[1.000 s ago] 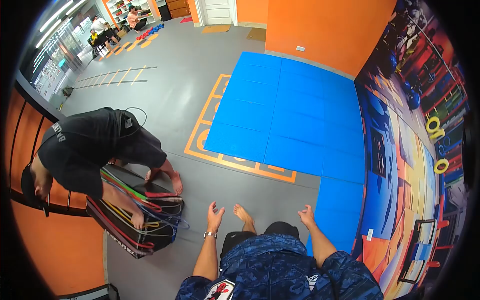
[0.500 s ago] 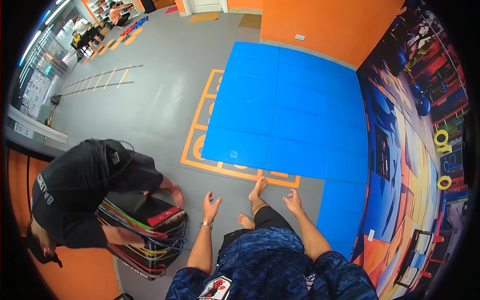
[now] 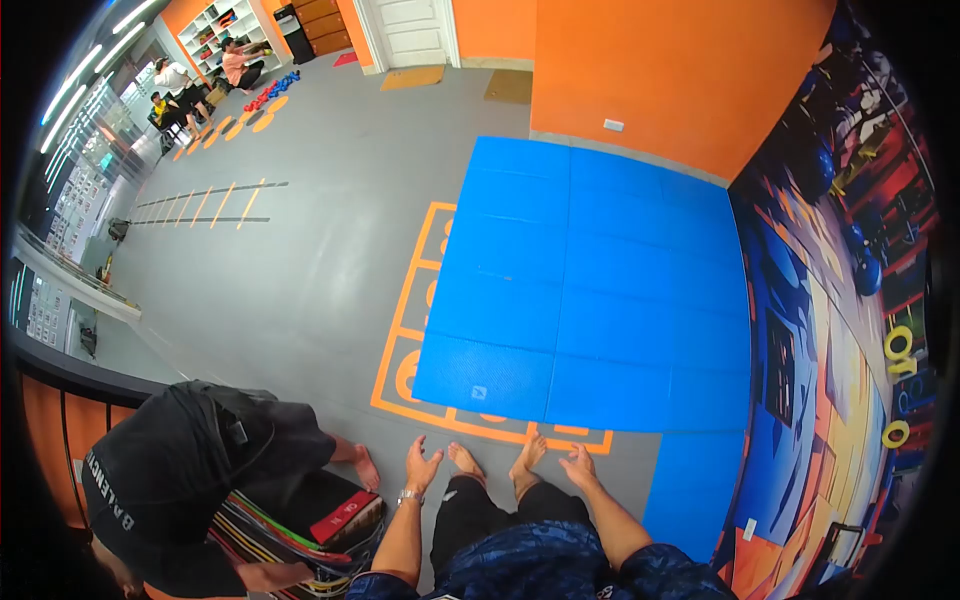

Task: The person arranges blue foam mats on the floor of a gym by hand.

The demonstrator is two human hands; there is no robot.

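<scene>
My left hand point(image 3: 422, 466), with a metal watch point(image 3: 410, 496) on its wrist, is held out in front of my body. Its fingers are apart and nothing is in it. At the same height, my right hand point(image 3: 578, 467) hangs in the air with fingers spread, also holding nothing. My bare feet point(image 3: 528, 455) stand on the grey floor between the hands, close to the near edge of a blue folding mat point(image 3: 640, 300). Neither hand touches the mat.
To my left a person in black point(image 3: 180, 490) bends over a dark box point(image 3: 340, 500) with coloured bands on it. An orange wall point(image 3: 680, 90) rises behind the mat; a mural wall point(image 3: 830, 320) runs along the right. Floor ladder markings point(image 3: 200, 205) and seated people point(image 3: 240, 65) are farther off.
The view has tilted up, so the room sits lower in it. My left foot has come forward, nearly level with the right. Both hands remain out and empty.
</scene>
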